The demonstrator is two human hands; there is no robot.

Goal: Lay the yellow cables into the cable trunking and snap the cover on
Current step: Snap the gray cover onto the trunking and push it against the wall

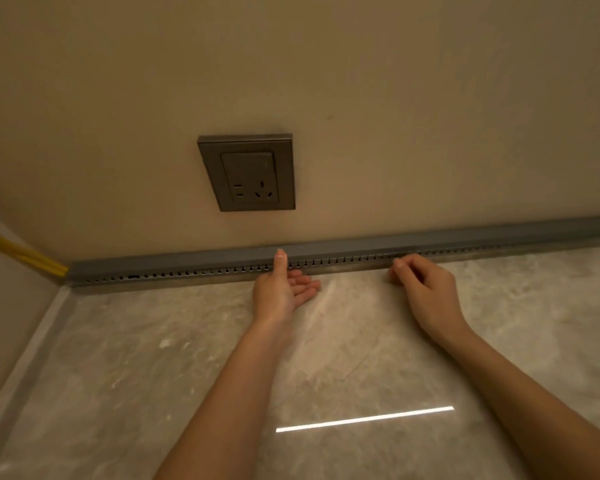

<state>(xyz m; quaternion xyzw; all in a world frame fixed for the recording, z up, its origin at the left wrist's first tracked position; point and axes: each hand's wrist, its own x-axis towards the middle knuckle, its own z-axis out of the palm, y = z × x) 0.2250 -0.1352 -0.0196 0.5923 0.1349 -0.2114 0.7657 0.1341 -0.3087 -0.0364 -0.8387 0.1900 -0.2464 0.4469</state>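
Cable trunking (326, 259) runs along the foot of the wall (430, 116) where it meets the floor (153, 358), its cover (361, 245) on top. A socket (248, 173) sits on the wall above it. Cables (21, 252) enter its left end from the corner. The left hand (281, 292) and right hand (423, 282) rest against its front, well apart.

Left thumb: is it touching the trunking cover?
Touching. In the head view, the left hand's thumb lies pressed against the grey trunking cover, no gap visible.
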